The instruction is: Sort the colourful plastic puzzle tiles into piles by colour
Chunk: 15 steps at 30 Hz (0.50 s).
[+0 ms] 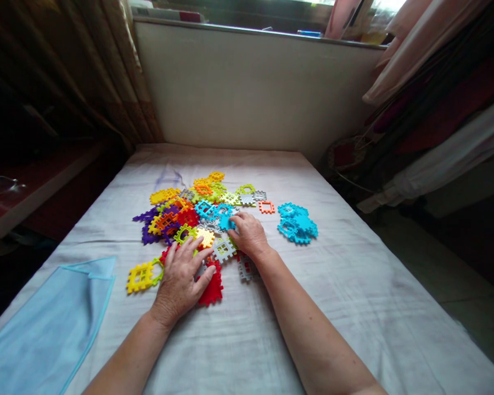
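Note:
A mixed heap of flat plastic interlocking pieces with notched edges lies on a white sheet. My left hand (183,277) rests with fingers spread over the near side of the heap, touching pieces, beside a red piece (212,285) and a yellow window-shaped piece (140,277). At the heap's right side my right hand (247,233) has its fingers bent and closed on the edge of a blue interlocking piece (224,215); the fingertips are partly hidden. Just below that hand sits a grey piece (224,249). Apart to the right is a small pile of blue pieces (297,223).
An orange square frame (267,207) lies between the heap and the blue pile. Purple pieces (149,233) are at the heap's left. A light blue cloth (53,323) covers the sheet's (337,307) near left. Curtains and hanging fabrics flank the bed-like surface; a pale wall (251,88) stands behind.

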### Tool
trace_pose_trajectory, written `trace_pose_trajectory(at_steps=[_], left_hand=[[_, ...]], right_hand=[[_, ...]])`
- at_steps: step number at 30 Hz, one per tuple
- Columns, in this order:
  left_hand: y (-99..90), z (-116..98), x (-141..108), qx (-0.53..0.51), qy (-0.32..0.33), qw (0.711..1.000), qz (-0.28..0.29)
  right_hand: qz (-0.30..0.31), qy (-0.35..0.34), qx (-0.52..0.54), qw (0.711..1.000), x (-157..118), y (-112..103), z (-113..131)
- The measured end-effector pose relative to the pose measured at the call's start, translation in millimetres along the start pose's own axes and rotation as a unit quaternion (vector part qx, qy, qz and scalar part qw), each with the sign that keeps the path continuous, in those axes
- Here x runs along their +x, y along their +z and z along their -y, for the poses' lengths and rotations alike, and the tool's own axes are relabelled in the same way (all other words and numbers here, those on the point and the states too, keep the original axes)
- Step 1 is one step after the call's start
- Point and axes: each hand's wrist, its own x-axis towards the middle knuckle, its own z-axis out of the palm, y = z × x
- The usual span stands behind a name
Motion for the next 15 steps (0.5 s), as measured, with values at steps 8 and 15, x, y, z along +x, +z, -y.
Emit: trace_pose_trajectory(at_steps=[8,15], left_hand=[[0.3,0,0,-0.001,0.004,1.000,-0.005],[0.3,0,-1,-0.001,-0.002,1.000,0.001]], right_hand=[[-0.027,0.111,-0.051,0.992,-8,-53,-46],[0.008,0.245,-0.106,0.964,-23,-77,-83]])
